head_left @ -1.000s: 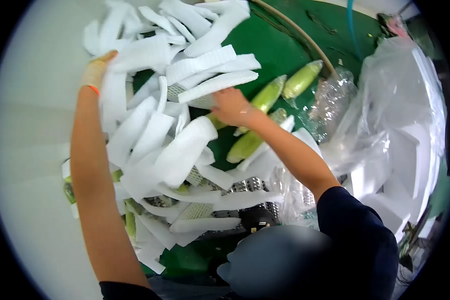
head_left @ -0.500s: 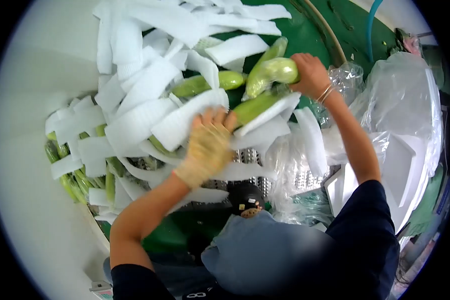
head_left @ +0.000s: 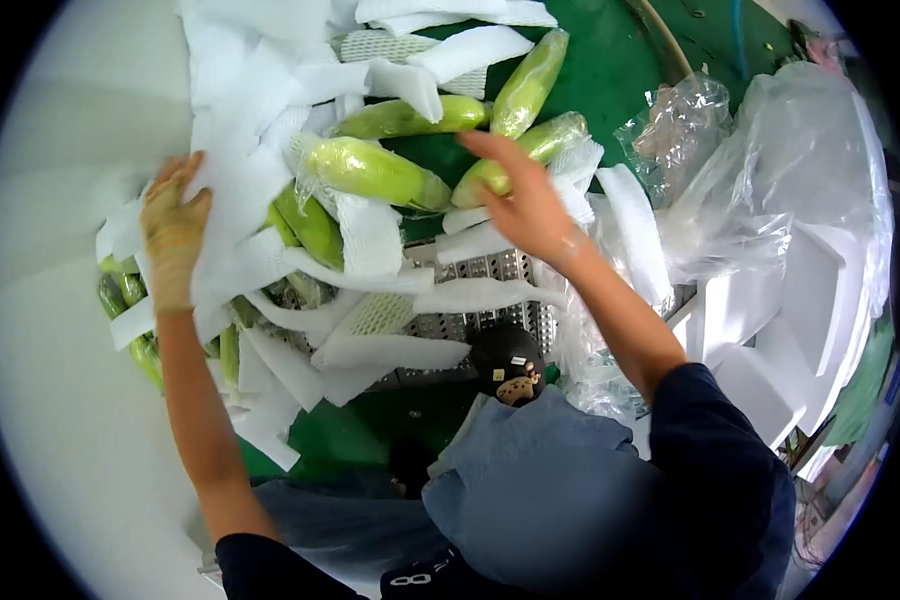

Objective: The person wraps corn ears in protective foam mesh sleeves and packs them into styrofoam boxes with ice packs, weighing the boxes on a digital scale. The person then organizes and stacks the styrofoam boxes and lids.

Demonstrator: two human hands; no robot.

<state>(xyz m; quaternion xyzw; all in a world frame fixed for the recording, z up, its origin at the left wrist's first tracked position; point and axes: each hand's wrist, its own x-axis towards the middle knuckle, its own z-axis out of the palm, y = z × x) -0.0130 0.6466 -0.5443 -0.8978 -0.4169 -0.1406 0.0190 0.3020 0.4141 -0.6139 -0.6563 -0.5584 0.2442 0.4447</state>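
Note:
My left hand (head_left: 175,215), in a pale yellowish glove, lies against the left edge of the heap of white foam sheets (head_left: 240,130); its fingers are spread a little. My right hand (head_left: 515,190) is bare and open, thumb and fingers apart, at a film-wrapped green vegetable (head_left: 545,140). Whether it touches that one is hard to tell. Left of it lies another wrapped green vegetable (head_left: 370,172), on a foam strip. Two more, one long vegetable (head_left: 400,118) and one upright wrapped vegetable (head_left: 530,85), lie just beyond on the green surface.
Several green vegetables (head_left: 125,290) lie under foam at the far left. A perforated metal surface (head_left: 490,315) shows near the front, beside a round black object (head_left: 507,360). Clear plastic bags (head_left: 780,150) and white foam trays (head_left: 760,385) stand at the right. A hose (head_left: 665,40) crosses the back.
My left hand has moved left from the middle to the foam's edge. My right hand has let go of a wrapped vegetable and come nearer; a wrapped one now lies at centre.

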